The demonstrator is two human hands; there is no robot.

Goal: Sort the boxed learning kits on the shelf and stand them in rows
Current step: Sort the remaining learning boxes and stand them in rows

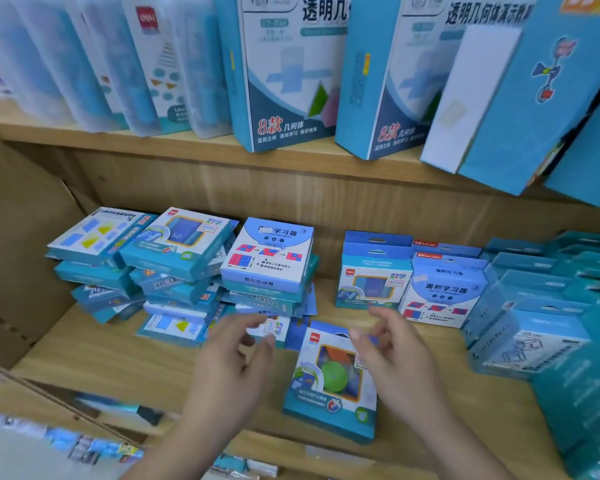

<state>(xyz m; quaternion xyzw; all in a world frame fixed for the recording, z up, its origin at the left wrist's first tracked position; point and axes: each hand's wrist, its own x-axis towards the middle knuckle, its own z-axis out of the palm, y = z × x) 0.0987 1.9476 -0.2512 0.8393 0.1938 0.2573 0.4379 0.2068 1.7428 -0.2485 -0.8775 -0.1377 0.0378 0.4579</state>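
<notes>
Wearer's body, head view: bare left hand [234, 358] and bare right hand [395, 348], each with a bare forearm.

The left hand is slim-fingered and uncovered from fingertips to wrist. The left forearm [187, 438] is uncovered along its whole visible length, down to the bottom edge. The right hand is likewise uncovered. One thumbnail [355, 336] shows on it, pale and trimmed short; surface finish unreadable. The right forearm [465, 445] is uncovered to the frame edge. Fingertips on both hands are smeared by motion blur, so knuckle and nail detail is not recorded.
</notes>
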